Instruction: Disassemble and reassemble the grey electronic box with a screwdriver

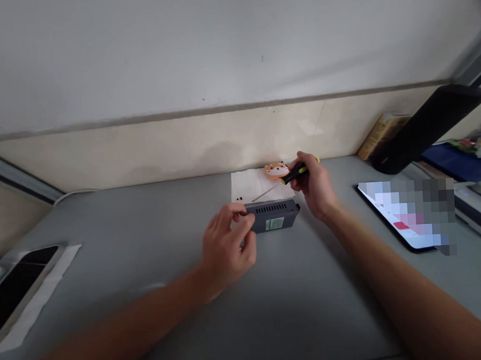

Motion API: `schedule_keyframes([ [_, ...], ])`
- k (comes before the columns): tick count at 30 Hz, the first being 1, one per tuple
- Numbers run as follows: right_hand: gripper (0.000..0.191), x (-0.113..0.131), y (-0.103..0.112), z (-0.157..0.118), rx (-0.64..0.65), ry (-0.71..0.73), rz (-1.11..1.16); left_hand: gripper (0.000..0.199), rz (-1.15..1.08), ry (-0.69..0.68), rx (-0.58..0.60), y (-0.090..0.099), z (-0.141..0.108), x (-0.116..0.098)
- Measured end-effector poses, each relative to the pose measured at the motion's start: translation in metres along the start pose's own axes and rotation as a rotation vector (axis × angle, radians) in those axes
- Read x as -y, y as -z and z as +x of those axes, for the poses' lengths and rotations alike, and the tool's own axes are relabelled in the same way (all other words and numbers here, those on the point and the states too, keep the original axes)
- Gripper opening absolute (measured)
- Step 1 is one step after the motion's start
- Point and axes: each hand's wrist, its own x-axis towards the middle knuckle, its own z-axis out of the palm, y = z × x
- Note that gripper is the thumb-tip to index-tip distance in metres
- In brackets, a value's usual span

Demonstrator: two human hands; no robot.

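A dark grey box [285, 222] with a row of vent slots and a pale green label stands on the grey table. My left hand [230, 244] is closed on the box's left end, thumb and fingers pinching it. In my right hand [315, 184] is a screwdriver [291, 174] with a black and yellow handle. Its thin shaft slants down to the left, the tip just above the box's far top edge; I cannot tell whether they touch. Behind the box lies a white sheet of paper [246, 182] with a few tiny black pieces on it.
An orange bear-faced object [276, 170] sits at the paper's back, by the wall. To the right are a lit phone [404, 225], a tall black cylinder [427, 127], a yellowish box [381, 134] and a power strip [478, 208]. A dark-screened device [26, 277] lies at left.
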Motion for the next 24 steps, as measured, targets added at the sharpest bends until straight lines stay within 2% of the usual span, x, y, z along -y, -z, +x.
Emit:
schedule_keyframes([
  [3, 0.044, -0.007, -0.002, 0.001, 0.009, 0.000, -0.096, 0.032, 0.087, -0.032, 0.016, 0.001, 0.001, -0.002],
  [9, 0.054, -0.018, -0.009, -0.001, 0.149, 0.024, -0.152, 0.033, 0.103, -0.067, 0.025, 0.001, 0.000, -0.003],
  [18, 0.058, -0.022, -0.008, 0.001, 0.143, -0.026, -0.160, 0.035, 0.058, 0.006, 0.045, 0.003, -0.002, -0.008],
  [24, 0.057, -0.022, -0.007, 0.001, 0.143, -0.053, -0.139, 0.036, 0.049, -0.057, 0.043, 0.005, -0.003, -0.009],
])
